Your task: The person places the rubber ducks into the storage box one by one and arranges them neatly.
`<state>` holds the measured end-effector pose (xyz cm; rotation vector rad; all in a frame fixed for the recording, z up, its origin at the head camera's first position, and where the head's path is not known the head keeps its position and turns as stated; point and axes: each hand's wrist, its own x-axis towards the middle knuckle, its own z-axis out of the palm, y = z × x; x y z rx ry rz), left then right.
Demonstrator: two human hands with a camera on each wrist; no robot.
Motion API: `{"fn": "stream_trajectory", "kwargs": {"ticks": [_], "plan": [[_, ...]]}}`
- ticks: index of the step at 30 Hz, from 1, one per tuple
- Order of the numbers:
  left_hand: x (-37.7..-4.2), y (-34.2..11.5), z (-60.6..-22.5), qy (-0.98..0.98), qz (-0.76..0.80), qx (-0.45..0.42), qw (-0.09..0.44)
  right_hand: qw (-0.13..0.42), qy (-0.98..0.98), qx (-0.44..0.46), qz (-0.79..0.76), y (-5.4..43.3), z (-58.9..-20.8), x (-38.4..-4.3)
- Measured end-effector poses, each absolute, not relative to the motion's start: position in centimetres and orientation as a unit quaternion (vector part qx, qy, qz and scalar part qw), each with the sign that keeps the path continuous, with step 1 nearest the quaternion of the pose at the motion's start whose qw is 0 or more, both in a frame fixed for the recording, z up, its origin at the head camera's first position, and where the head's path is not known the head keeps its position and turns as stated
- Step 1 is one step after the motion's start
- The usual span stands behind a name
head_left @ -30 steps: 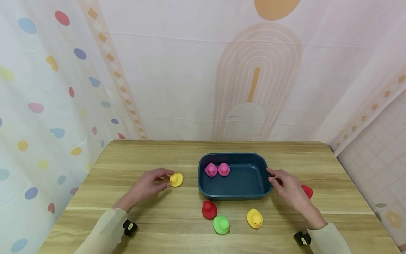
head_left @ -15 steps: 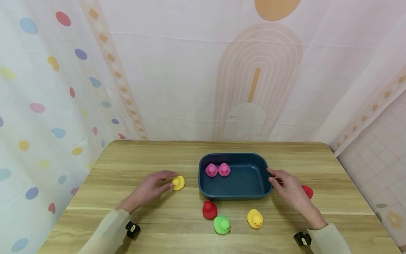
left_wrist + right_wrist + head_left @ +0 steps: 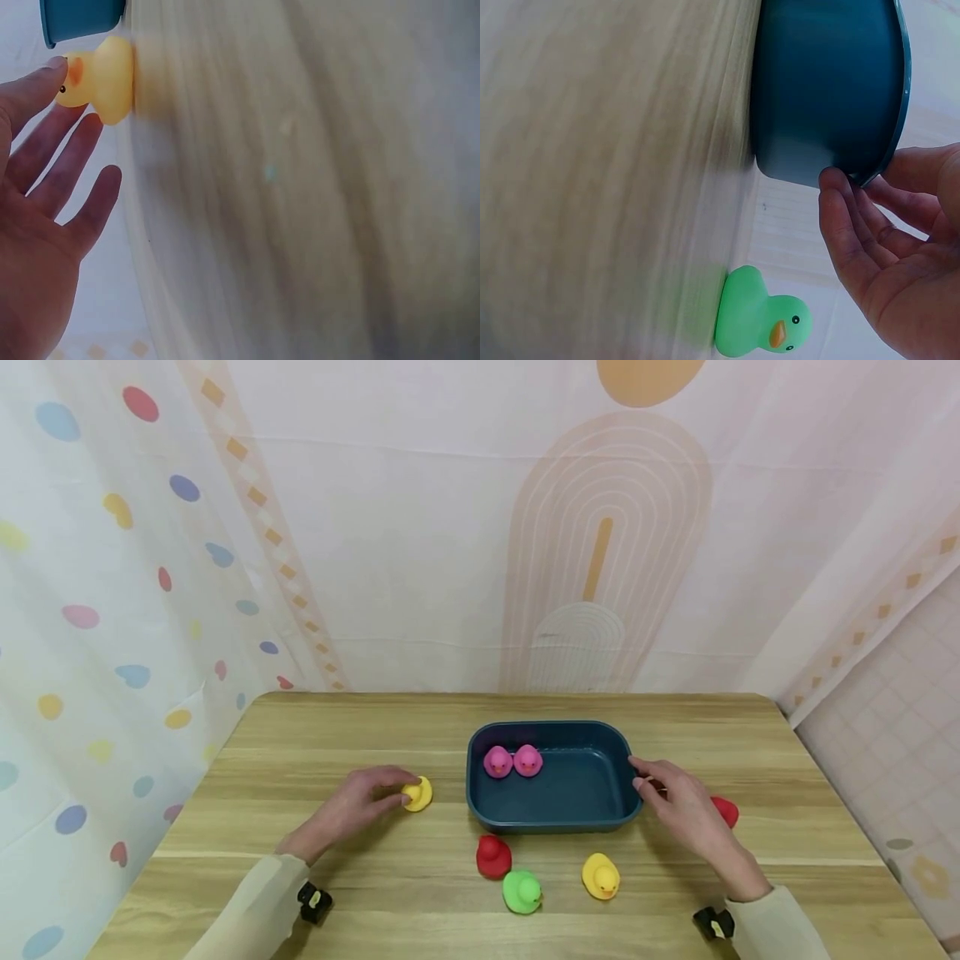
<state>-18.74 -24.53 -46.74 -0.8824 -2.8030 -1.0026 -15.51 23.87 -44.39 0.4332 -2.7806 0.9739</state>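
Observation:
A yellow rubber duck [image 3: 418, 794] sits on the table left of a dark blue tub [image 3: 555, 824]. My left hand [image 3: 360, 802] pinches this duck by the head; in the left wrist view the thumb [image 3: 45, 82] lies against the side of the duck's head [image 3: 75, 79], and the other fingers are behind it. On the tub's right end, my right hand [image 3: 686, 810] grips the rim between thumb and fingers [image 3: 840, 217], as the right wrist view shows up close. Two pink ducks, one [image 3: 498, 762] beside the other [image 3: 528, 761], stand inside the tub at its left.
In front of the tub are a red duck [image 3: 493, 857], a green duck [image 3: 522, 892] and a second yellow duck [image 3: 601, 877]. Another red duck [image 3: 725, 811] is partly hidden by the right hand. The right wrist view shows a green duck [image 3: 757, 315] near the fingers. A curtain [image 3: 420, 552] hangs behind.
My left fingers and thumb have closed in on the yellow duck's head, and the duck has shifted and turned slightly. The right hand keeps its hold on the tub rim.

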Motion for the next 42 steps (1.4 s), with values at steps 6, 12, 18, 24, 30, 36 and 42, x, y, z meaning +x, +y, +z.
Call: {"fn": "stream_trajectory", "kwargs": {"ticks": [6,12,18,24,30,36,42], "plan": [[-18.0,-24.3,-46.2,-0.905,-0.318,-0.278,0.045,0.077,-0.931,0.142,0.328,23.8,-44.3,-15.5],[-17.3,-23.5,-45.6,-0.898,-0.321,-0.288,0.088,0.076,-0.931,0.141,0.327,23.8,-44.3,-15.5],[-16.7,-22.7,-44.9,-0.893,-0.331,-0.286,0.104,0.076,-0.931,0.142,0.328,23.8,-44.3,-15.5],[-16.3,-21.5,-44.2,-0.887,-0.342,-0.288,0.117,0.075,-0.93,0.144,0.33,23.8,-44.3,-15.4],[-16.1,-20.4,-43.8,-0.879,-0.356,-0.294,0.117,0.079,-0.929,0.146,0.33,23.9,-44.3,-15.5],[-16.1,-19.5,-43.5,-0.872,-0.372,-0.296,0.114,0.078,-0.928,0.146,0.334,23.8,-44.4,-15.5],[-16.2,-18.3,-43.1,-0.867,-0.382,-0.3,0.115,0.078,-0.928,0.144,0.334,23.8,-44.3,-15.4]]}}
